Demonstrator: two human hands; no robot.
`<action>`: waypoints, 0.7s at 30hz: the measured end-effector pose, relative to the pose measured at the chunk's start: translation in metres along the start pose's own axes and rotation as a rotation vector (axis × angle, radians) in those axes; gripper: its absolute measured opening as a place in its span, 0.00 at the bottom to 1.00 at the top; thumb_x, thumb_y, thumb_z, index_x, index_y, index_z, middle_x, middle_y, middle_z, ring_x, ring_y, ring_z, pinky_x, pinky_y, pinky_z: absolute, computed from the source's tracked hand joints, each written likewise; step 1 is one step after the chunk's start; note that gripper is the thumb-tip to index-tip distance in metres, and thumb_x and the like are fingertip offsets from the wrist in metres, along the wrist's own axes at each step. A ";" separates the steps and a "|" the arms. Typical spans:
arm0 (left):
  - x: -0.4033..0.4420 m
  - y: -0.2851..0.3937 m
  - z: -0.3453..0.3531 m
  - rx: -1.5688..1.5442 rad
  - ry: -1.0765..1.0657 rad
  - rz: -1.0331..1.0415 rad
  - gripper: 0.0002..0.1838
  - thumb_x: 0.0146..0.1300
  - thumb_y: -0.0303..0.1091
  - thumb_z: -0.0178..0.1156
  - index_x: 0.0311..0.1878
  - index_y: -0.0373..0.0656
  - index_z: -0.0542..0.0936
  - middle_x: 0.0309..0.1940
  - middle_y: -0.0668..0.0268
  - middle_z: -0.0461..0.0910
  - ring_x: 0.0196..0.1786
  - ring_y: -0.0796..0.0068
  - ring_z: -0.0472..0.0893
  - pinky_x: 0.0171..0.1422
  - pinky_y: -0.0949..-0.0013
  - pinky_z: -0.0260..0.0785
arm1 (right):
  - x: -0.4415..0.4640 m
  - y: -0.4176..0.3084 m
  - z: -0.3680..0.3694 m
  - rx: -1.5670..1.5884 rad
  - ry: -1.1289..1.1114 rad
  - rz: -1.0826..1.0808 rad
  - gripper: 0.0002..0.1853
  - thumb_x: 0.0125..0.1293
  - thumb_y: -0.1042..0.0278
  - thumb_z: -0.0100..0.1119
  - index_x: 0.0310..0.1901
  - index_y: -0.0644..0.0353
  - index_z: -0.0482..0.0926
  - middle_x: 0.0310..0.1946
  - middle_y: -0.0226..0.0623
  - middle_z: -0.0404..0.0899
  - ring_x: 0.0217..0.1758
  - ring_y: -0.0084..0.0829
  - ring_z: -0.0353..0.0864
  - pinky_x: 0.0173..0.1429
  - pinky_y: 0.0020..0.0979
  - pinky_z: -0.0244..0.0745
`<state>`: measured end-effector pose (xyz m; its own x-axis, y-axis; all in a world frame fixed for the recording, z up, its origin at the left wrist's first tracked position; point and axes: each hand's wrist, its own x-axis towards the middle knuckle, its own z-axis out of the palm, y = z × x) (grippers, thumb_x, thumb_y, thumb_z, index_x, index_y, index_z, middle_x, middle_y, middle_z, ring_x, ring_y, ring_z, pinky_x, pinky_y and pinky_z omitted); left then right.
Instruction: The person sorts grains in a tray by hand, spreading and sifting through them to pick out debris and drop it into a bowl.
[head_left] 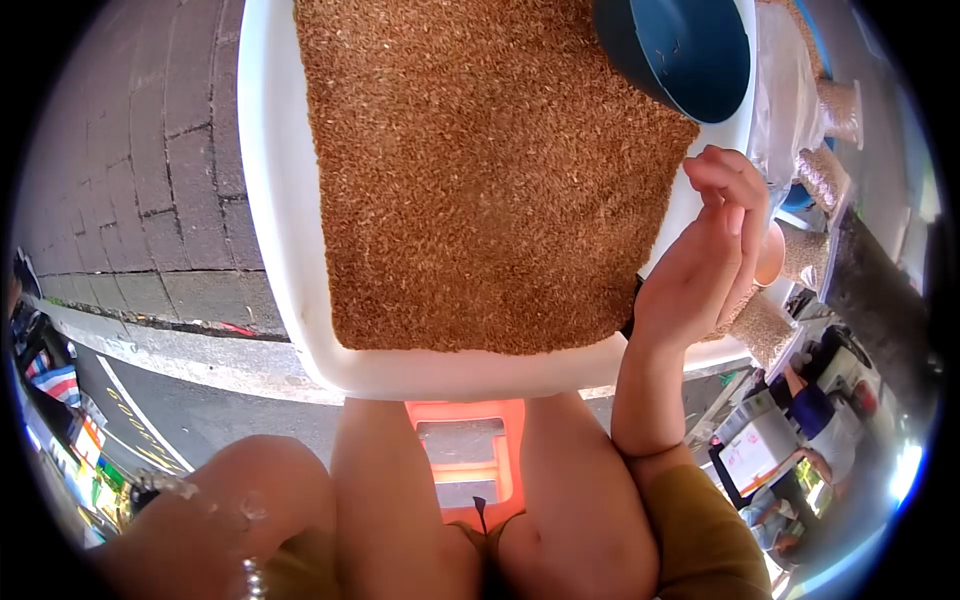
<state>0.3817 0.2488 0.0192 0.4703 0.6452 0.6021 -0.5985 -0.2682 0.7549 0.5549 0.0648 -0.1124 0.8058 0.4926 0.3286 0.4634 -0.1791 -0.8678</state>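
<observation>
A white tray (275,200) is filled with reddish-brown grain (480,180) that looks like unpolished rice. My right hand (700,260) is over the tray's right rim, palm turned inward, with loosely bent fingers and nothing visible in them. A small dark object (630,315), partly hidden, shows beside its wrist. Above the fingers, a dark blue bowl (700,50) rests tilted at the tray's upper right, a few grains inside. My left arm (250,490) is bent at the lower left with beaded bracelets; its hand is out of sight.
Bags of grain (765,330) stand along the right, near a clear plastic bag (790,90). An orange-red plastic stool (510,440) shows between my legs. Paving bricks (150,150) and a kerb (190,350) lie to the left. Another person (830,440) is at the far right.
</observation>
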 end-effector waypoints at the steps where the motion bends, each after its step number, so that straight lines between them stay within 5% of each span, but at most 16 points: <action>1: 0.000 -0.001 0.000 -0.004 0.000 0.001 0.25 0.73 0.48 0.39 0.66 0.43 0.66 0.69 0.51 0.61 0.73 0.57 0.60 0.78 0.58 0.45 | 0.001 0.000 0.003 0.021 -0.006 0.016 0.19 0.71 0.63 0.39 0.41 0.71 0.76 0.49 0.48 0.72 0.55 0.37 0.70 0.61 0.37 0.61; 9: 0.001 -0.007 -0.009 0.052 0.039 -0.005 0.27 0.73 0.47 0.37 0.66 0.37 0.66 0.69 0.48 0.62 0.73 0.56 0.60 0.78 0.58 0.46 | 0.001 0.000 0.014 0.018 -0.205 0.068 0.17 0.72 0.64 0.42 0.37 0.65 0.80 0.43 0.44 0.71 0.51 0.36 0.70 0.57 0.34 0.64; 11: -0.001 -0.014 -0.019 0.116 0.106 -0.024 0.28 0.73 0.47 0.37 0.66 0.36 0.66 0.69 0.47 0.62 0.73 0.56 0.61 0.78 0.59 0.47 | 0.002 0.001 0.020 -0.115 -0.345 0.065 0.11 0.68 0.67 0.49 0.44 0.65 0.78 0.49 0.47 0.70 0.54 0.41 0.70 0.60 0.39 0.64; 14: -0.019 -0.043 -0.034 0.367 0.199 -0.239 0.28 0.74 0.47 0.36 0.66 0.34 0.66 0.68 0.46 0.62 0.73 0.56 0.61 0.78 0.59 0.47 | -0.009 0.028 0.038 -0.346 -0.405 -0.018 0.19 0.65 0.69 0.55 0.56 0.66 0.70 0.58 0.52 0.66 0.62 0.49 0.66 0.65 0.45 0.60; 17: -0.061 -0.091 -0.042 0.774 -0.079 -0.592 0.30 0.73 0.51 0.39 0.63 0.35 0.68 0.63 0.52 0.70 0.69 0.60 0.65 0.74 0.56 0.51 | -0.020 0.070 0.054 -0.607 -0.250 -0.151 0.34 0.62 0.69 0.58 0.67 0.68 0.56 0.66 0.57 0.57 0.70 0.58 0.54 0.72 0.53 0.49; 19: -0.083 -0.111 -0.036 0.927 -0.236 -0.688 0.22 0.71 0.37 0.49 0.63 0.33 0.66 0.65 0.50 0.65 0.66 0.55 0.67 0.70 0.54 0.56 | -0.027 0.089 0.058 -0.652 -0.159 -0.096 0.32 0.62 0.69 0.58 0.66 0.67 0.58 0.66 0.57 0.58 0.70 0.58 0.53 0.72 0.54 0.48; 21: -0.096 -0.129 -0.037 1.176 -0.425 -0.573 0.23 0.68 0.35 0.52 0.63 0.35 0.66 0.65 0.50 0.64 0.67 0.51 0.64 0.71 0.53 0.55 | -0.023 0.087 0.059 -0.657 -0.184 -0.079 0.30 0.62 0.69 0.58 0.65 0.65 0.61 0.65 0.53 0.60 0.69 0.54 0.54 0.71 0.51 0.49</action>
<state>0.3896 0.2486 -0.1455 0.7504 0.6609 0.0063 0.5415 -0.6203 0.5675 0.5550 0.0886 -0.2172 0.7117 0.6517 0.2621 0.6924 -0.5878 -0.4185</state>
